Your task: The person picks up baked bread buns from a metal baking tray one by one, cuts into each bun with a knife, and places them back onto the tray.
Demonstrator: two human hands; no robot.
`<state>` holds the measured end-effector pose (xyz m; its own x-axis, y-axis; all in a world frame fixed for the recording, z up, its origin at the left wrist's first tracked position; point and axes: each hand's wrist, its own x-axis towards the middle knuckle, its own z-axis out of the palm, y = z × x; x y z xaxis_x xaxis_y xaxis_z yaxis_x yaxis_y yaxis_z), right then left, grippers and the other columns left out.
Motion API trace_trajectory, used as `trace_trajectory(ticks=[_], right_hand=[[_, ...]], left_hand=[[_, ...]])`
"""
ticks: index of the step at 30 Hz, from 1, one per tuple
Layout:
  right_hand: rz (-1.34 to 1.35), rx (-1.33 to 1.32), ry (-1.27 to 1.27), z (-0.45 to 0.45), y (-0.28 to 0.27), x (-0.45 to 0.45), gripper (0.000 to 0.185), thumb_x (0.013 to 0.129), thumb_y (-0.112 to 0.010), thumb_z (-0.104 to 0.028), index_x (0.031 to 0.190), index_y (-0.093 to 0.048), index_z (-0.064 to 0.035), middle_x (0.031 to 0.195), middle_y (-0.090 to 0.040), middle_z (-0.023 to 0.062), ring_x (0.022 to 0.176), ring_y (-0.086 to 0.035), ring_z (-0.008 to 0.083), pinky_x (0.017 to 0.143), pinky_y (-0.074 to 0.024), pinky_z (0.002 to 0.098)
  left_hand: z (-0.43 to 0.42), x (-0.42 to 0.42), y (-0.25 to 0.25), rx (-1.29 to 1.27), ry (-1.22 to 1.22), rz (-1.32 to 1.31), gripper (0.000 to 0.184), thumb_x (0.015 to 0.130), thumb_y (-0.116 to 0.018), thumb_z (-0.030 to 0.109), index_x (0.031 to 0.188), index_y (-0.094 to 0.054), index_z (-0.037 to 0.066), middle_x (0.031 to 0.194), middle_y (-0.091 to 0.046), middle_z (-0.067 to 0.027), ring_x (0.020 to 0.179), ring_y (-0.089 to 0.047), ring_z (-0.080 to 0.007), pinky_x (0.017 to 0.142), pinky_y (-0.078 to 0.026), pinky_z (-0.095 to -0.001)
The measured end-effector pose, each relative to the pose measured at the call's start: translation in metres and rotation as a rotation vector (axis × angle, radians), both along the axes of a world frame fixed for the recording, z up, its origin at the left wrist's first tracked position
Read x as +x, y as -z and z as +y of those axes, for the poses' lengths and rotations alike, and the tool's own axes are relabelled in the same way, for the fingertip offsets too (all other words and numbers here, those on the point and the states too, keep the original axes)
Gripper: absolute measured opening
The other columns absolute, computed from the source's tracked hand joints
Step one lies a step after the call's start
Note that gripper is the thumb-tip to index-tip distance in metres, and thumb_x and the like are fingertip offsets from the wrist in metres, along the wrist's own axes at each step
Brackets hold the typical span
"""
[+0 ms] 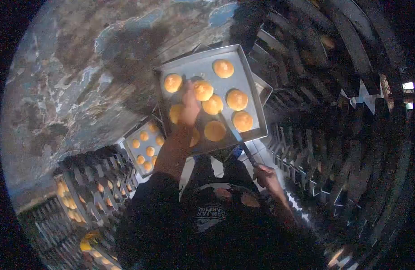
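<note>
A square metal baking tray holds several round golden buns. My left hand reaches over it from the left, its fingers closed at the side of a bun; the hand is slightly blurred. That bun overlaps another bun just below it. My right hand grips the dark handle of a long metal spatula. The blade slants up to the left, and its tip meets the lower edge of the second bun. Another bun lies to the right of the blade.
A second tray of buns stands lower left. Racks with dark stacked trays line the right side. More buns show in racks at lower left, near a yellow object. A stained wall or surface fills the upper left.
</note>
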<state>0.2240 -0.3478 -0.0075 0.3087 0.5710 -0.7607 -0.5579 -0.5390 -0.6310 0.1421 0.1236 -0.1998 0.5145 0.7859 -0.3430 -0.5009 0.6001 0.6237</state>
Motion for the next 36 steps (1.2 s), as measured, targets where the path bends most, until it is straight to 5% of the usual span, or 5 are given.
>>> trace_trajectory(ticks=[2, 15, 21, 29, 36], right_hand=[[-0.142, -0.168, -0.039, -0.022, 0.023, 0.001, 0.016, 0.096, -0.062, -0.023, 0.1, -0.067, -0.0079, 0.072, -0.061, -0.0017, 0.047, -0.042, 0.0043, 0.042, -0.0302, 0.0226], [-0.118, -0.016, 0.164, -0.011, -0.004, 0.008, 0.018, 0.095, -0.061, -0.018, 0.105, -0.064, -0.0024, 0.072, -0.062, 0.0028, 0.044, -0.044, 0.0073, 0.04, -0.0315, 0.0232], [-0.187, 0.003, 0.089, 0.024, -0.016, 0.027, 0.013, 0.095, -0.061, -0.016, 0.095, -0.062, -0.0031, 0.07, -0.062, 0.0031, 0.042, -0.042, 0.0073, 0.04, -0.0317, 0.0234], [-0.363, 0.191, 0.168, 0.098, -0.069, 0.034, 0.022, 0.1, -0.059, -0.023, 0.113, -0.064, -0.0058, 0.069, -0.061, -0.0037, 0.045, -0.04, 0.0014, 0.041, -0.0297, 0.0203], [-0.587, 0.339, -0.02, 0.104, -0.08, 0.001, 0.036, 0.1, -0.058, -0.022, 0.132, -0.061, -0.0061, 0.07, -0.061, -0.0044, 0.051, -0.042, 0.0003, 0.047, -0.0333, 0.0199]], left_hand=[[0.031, 0.005, 0.052, 1.019, -0.498, 0.986, 0.032, 0.101, -0.05, 0.028, 0.113, -0.064, 0.001, 0.115, -0.069, -0.0117, 0.099, -0.067, -0.0279, 0.088, -0.054, -0.041], [0.049, 0.161, -0.043, 0.81, 0.567, 1.409, 0.083, 0.072, -0.071, 0.065, 0.123, -0.061, 0.001, 0.13, -0.06, -0.0231, 0.116, -0.06, -0.039, 0.098, -0.048, -0.0469], [0.004, 0.146, -0.033, 1.084, 0.429, 1.27, 0.091, 0.07, -0.081, 0.053, 0.135, -0.049, -0.002, 0.128, -0.061, -0.0201, 0.119, -0.059, -0.0347, 0.099, -0.048, -0.0474], [-0.05, 0.072, -0.144, -0.194, 0.256, -0.16, 0.058, 0.088, -0.072, 0.044, 0.126, -0.055, 0.004, 0.117, -0.066, -0.0118, 0.105, -0.066, -0.0261, 0.098, -0.051, -0.0415], [-0.07, 0.035, -0.186, -0.172, 0.147, -0.172, 0.054, 0.083, -0.069, 0.06, 0.105, -0.067, 0.01, 0.097, -0.072, -0.0052, 0.091, -0.069, -0.0211, 0.083, -0.056, -0.0393]])
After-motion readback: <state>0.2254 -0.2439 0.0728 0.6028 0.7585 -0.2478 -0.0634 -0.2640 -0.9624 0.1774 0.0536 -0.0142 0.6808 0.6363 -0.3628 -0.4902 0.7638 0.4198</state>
